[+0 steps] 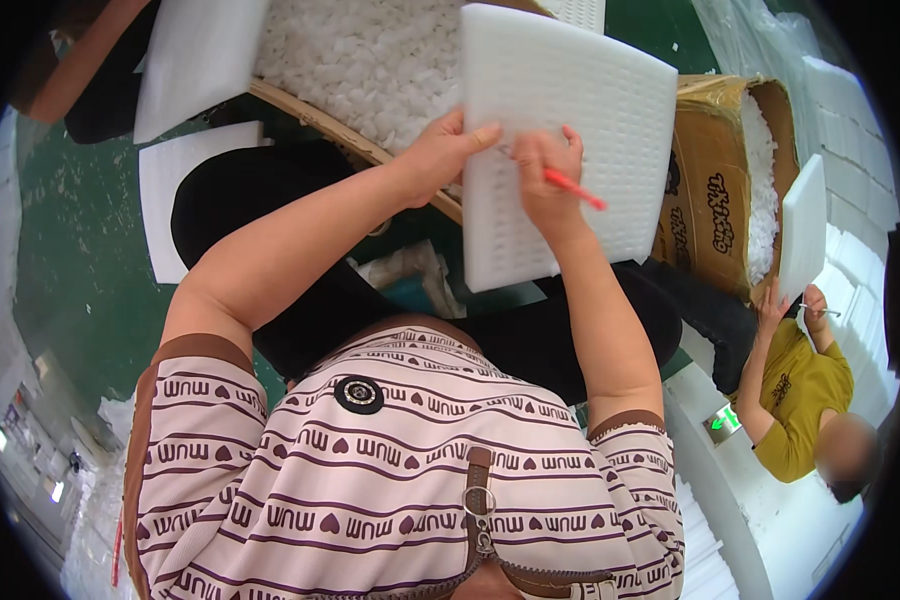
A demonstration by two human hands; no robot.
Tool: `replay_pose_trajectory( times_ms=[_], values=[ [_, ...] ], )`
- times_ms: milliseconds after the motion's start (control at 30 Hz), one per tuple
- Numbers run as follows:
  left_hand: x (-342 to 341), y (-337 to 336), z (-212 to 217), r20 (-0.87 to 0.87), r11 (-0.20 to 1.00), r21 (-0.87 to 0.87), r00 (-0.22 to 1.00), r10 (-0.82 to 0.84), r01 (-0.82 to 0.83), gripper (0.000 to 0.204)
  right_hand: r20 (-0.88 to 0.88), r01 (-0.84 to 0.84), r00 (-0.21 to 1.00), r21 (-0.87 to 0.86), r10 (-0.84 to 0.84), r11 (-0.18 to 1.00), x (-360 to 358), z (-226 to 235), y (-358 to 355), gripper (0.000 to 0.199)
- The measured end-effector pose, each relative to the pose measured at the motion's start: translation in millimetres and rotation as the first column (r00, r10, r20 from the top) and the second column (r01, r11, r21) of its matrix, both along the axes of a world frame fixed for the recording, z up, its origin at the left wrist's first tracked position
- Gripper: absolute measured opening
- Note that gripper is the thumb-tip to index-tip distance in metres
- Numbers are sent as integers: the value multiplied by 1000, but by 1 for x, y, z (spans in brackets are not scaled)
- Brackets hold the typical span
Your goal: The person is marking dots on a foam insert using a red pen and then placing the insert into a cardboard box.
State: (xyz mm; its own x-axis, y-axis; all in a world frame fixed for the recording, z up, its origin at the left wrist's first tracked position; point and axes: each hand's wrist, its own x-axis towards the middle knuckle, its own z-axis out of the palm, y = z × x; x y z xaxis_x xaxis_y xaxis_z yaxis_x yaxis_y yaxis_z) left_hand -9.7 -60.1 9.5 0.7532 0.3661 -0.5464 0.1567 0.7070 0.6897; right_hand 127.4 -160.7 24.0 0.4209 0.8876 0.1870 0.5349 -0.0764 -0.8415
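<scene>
White foam sheet, perforated grid, held up tilted in front of me, between both my hands. My left hand grips its left edge: fingers curled round the edge, thumb lying flat across the face, forearm running down-left to the elbow. My right hand sits just right of the left-hand thumb, fingers closed narrow around a red pen-like tool; the tool's tip sticks out past the knuckles toward the right, against the sheet. Right forearm runs almost straight down from the wrist.

Counts: one sheet in my hands, one red tool. Beyond my fingertips, one wooden-edged bin of small white foam bits, touching the sheet's far left edge as far as I can tell. Right of the right-hand fingers, one brown cardboard box with white foam inside. Further right, one other person in a yellow top holds one more white foam sheet. Two flat white sheets lie left of my left hand.
</scene>
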Motion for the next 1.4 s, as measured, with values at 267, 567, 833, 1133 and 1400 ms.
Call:
replay_pose_trajectory(
  times_ms=[267, 567, 833, 1133, 1400],
  values=[
    [2, -3, 0, -49, 999, 25, 999, 23, -22, 36, -362, 173, 910, -111, -202, 979, 5, 15, -2, 25],
    [2, -10, 2, 24, 998, 60, 999, -32, 31, 35, 79, 96, 992, -17, -94, 995, 1, -2, 2, 22],
    [0, -4, -3, -35, 1000, 24, 999, 16, -15, 36, -479, 351, 799, -118, -363, 929, 19, 9, -5, 25],
    [3, -5, 5, 8, 996, 84, 999, -35, 34, 31, -88, 157, 984, 12, -155, 988, 18, -7, 0, 25],
    [2, 2, 2, -20, 991, 135, 1000, -15, 18, 33, -406, 420, 813, -90, -418, 903, 35, 9, -7, 35]
  ],
)
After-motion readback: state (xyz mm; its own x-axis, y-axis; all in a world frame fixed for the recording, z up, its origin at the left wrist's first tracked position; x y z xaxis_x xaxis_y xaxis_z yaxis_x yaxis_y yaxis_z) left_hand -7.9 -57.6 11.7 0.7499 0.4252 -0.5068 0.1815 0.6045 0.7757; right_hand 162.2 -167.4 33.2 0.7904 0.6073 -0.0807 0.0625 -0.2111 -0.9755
